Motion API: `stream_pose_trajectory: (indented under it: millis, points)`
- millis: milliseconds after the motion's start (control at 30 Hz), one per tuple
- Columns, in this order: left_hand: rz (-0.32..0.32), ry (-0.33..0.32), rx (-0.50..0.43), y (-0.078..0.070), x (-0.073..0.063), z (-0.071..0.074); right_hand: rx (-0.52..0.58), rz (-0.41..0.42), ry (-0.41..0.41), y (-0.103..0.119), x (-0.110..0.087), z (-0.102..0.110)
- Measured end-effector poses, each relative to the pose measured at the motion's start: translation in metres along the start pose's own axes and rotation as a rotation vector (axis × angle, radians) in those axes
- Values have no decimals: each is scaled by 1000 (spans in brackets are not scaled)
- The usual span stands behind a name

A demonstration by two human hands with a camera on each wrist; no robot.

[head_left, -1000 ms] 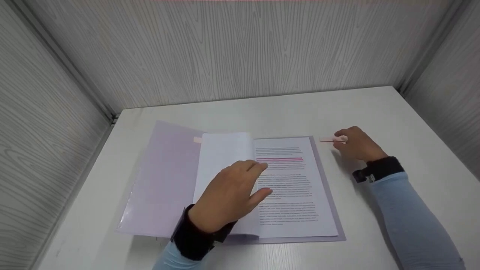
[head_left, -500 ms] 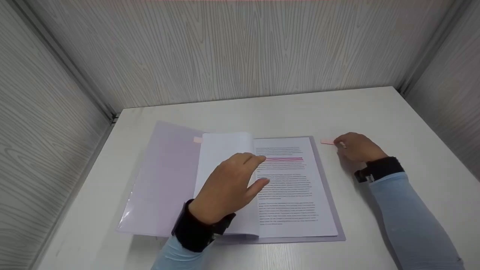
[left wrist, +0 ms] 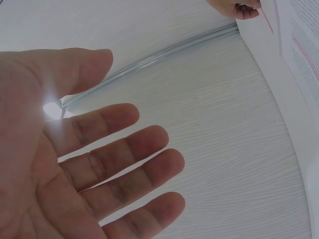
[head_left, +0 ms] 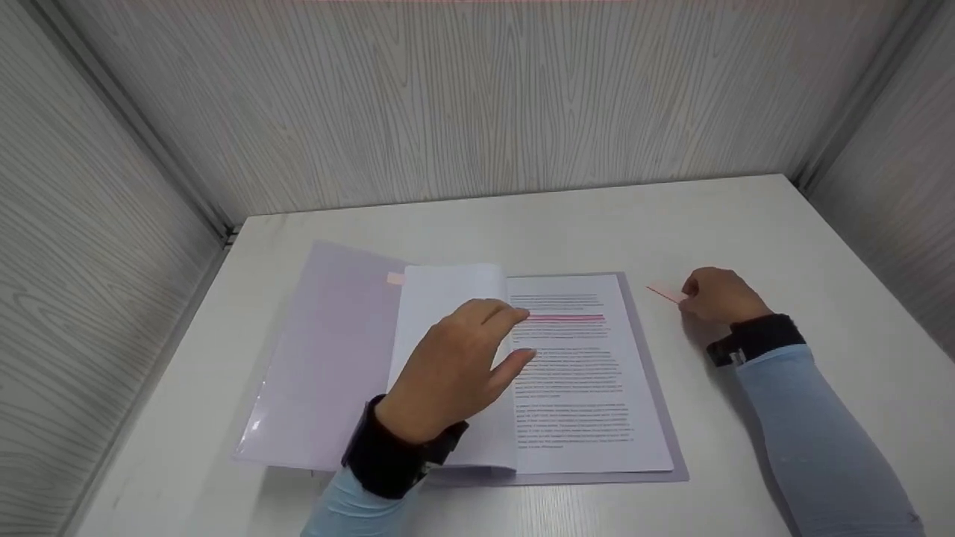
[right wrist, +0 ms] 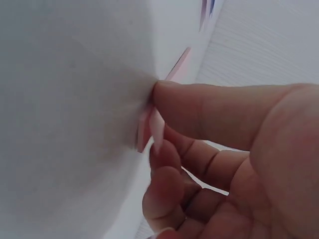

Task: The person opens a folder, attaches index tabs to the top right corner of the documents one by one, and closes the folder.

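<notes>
In the head view my left hand (head_left: 451,369) hovers or rests over the turned white page (head_left: 448,298) of an open document; contact is unclear. Its fingers look relaxed and hold nothing in the left wrist view. To the document's right, my right hand (head_left: 722,297) pinches a small pink sticky note pad (head_left: 664,294) on the table. Up close in the right wrist view, the thumb (right wrist: 194,107) presses on the pad and one leaf (right wrist: 157,130) bends up against the fingertips. The printed page (head_left: 574,388) bears a pink highlighted line (head_left: 571,318).
A lilac folder cover (head_left: 321,358) lies opened to the left under the turned page. A pale pink tab (head_left: 395,279) sticks out at that page's upper left edge. Wood-grain panels (head_left: 477,104) wall the white table (head_left: 567,224) at the back and sides.
My right hand has drawn slightly back toward me, and the pink pad has turned at an angle with it. My left hand has shifted up a little; the document stays put.
</notes>
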State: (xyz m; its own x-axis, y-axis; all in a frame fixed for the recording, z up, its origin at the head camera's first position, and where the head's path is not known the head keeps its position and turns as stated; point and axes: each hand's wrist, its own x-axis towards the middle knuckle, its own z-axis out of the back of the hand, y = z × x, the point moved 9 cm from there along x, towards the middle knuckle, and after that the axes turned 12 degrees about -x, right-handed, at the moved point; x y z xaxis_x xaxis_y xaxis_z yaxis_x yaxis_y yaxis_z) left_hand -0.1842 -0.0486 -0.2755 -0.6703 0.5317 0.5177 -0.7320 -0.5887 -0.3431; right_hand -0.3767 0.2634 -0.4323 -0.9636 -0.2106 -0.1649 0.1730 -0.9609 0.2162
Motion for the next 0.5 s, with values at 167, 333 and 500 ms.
stream_pose_trajectory:
  millis: [167, 333, 500]
  points:
    - [-7, -16, -4, 4, 1, -2, 11, 7, -11, 2, -1, 3]
    - [-16, -16, 7, 9, 4, -8, 53, 15, -62, 17, -7, 15]
    - [77, 28, 70, 23, 2, -15, 185, 115, -119, 60, -23, 34]
